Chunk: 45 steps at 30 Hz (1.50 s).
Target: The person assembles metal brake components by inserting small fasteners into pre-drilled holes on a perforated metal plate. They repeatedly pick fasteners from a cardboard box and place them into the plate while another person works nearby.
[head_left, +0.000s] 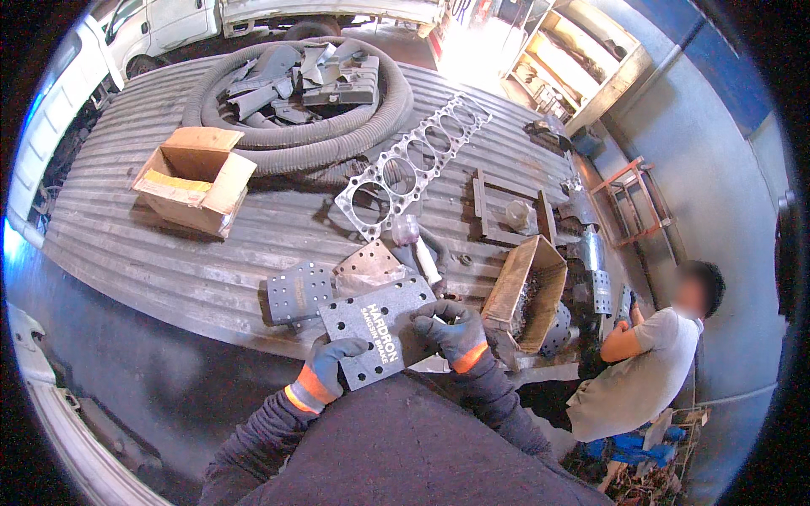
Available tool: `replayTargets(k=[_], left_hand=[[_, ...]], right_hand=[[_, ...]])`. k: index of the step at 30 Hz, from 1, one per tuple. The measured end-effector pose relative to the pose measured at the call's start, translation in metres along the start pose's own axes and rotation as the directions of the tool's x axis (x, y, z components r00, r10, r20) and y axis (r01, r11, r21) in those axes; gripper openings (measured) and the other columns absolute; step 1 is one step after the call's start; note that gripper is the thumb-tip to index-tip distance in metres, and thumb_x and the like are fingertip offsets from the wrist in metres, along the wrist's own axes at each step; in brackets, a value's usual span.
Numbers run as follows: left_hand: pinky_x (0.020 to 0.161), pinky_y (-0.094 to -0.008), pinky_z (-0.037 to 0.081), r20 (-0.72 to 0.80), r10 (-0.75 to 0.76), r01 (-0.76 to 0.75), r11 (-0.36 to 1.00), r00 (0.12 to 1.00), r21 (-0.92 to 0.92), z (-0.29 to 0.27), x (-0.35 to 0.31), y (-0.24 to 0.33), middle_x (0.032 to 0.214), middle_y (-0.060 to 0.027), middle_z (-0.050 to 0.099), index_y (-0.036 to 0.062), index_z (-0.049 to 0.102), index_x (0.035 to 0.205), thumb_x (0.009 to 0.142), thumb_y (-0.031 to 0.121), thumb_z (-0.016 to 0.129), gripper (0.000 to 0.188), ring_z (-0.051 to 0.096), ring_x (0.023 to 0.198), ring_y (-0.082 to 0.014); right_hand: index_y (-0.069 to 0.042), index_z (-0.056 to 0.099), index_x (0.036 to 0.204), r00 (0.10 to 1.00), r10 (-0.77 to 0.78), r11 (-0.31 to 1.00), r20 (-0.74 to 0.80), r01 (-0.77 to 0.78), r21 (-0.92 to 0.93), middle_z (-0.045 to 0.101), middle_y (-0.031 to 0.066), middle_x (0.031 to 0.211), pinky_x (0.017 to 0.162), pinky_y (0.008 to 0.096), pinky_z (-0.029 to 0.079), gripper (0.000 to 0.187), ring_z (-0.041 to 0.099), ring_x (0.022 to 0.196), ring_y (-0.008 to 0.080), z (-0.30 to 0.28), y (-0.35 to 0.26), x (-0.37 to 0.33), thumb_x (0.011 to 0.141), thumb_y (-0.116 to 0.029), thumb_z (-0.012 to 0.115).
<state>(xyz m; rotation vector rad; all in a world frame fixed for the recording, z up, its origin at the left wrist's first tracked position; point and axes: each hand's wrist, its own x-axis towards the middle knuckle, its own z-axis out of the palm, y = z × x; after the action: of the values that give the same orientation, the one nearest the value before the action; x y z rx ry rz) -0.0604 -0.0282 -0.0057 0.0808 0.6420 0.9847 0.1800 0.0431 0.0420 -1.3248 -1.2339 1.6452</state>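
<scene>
A dark grey brake lining (380, 333) with rivet holes and pale lettering is held up in front of me. My left hand (331, 363), in a grey glove with an orange cuff, grips its lower left edge, thumb over the face. My right hand (453, 335), gloved alike, has its fingers pinched together against the lining's right side; anything small between the fingertips is hidden. Behind it on the bench lie another dark lining (299, 293) and a brownish one (364, 263), partly under clear plastic. A mallet (426, 260) with a pale handle lies just beyond.
On the ridged bench (110, 198) are an open carton (224, 211), a coiled ribbed hose (295, 156) around dark scrap parts, a long metal gasket (405, 169), a metal frame (481, 207) and a box of small parts (548, 274). A co-worker (645, 363) stands at the right.
</scene>
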Motion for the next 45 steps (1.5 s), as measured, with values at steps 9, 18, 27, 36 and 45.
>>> replayTargets(k=[9,18,27,36,45], left_hand=[[0.101,-0.046,0.051,-0.072,-0.014,0.015,1.0,0.997,0.016,-0.015,0.008,-0.01,0.124,-0.0183,0.065,-0.0032,0.054,0.134,0.086,0.002,0.054,0.048,0.065,0.113,-0.0329],[0.1,-0.0455,0.052,-0.03,0.032,-0.032,0.999,0.999,0.011,-0.022,0.009,-0.013,0.123,-0.0168,0.066,-0.0026,0.057,0.128,0.086,0.003,0.055,0.043,0.065,0.112,-0.0313],[0.098,-0.0443,0.052,-0.055,0.06,-0.058,0.997,0.997,0.046,0.011,-0.008,0.0,0.114,-0.0161,0.068,-0.0026,0.063,0.113,0.085,0.004,0.056,0.03,0.066,0.106,-0.0301],[0.098,-0.0459,0.053,0.021,0.061,-0.063,0.993,0.998,0.099,-0.07,0.031,-0.025,0.123,-0.0162,0.066,-0.0037,0.057,0.129,0.085,0.001,0.058,0.044,0.065,0.113,-0.0313],[0.094,-0.0425,0.056,-0.033,0.05,-0.049,0.998,0.998,0.026,-0.03,0.012,-0.01,0.116,-0.0147,0.068,-0.0036,0.065,0.112,0.086,0.0,0.056,0.027,0.067,0.104,-0.0284]], right_hand=[[0.001,0.072,0.105,0.987,0.074,0.995,0.144,-0.083,0.051,0.074,0.0075,0.097,0.083,0.0306,0.056,0.02,0.069,0.089,0.015,0.002,-0.005,0.005,0.088,-0.01,0.075],[0.0,0.07,0.113,0.991,0.135,0.985,-0.01,-0.134,0.106,0.073,0.0079,0.097,0.057,0.0222,0.047,0.033,0.061,0.068,0.009,-0.009,0.004,0.008,0.089,-0.022,0.076],[-0.003,0.072,0.103,0.996,-0.083,0.95,-0.045,0.065,-0.307,0.072,0.004,0.09,0.068,0.0257,0.052,0.021,0.064,0.077,0.0108,-0.015,-0.003,-0.002,0.093,-0.021,0.07],[-0.007,0.074,0.098,0.969,-0.191,0.67,0.16,0.247,-0.7,0.074,0.0113,0.087,0.073,0.0327,0.055,0.014,0.072,0.078,0.0195,-0.022,-0.004,0.005,0.088,-0.015,0.07],[-0.002,0.07,0.105,0.979,-0.175,0.931,0.104,0.199,-0.306,0.072,0.0067,0.095,0.076,0.0282,0.054,0.019,0.069,0.084,0.0172,-0.032,-0.007,0.009,0.086,-0.006,0.067]])
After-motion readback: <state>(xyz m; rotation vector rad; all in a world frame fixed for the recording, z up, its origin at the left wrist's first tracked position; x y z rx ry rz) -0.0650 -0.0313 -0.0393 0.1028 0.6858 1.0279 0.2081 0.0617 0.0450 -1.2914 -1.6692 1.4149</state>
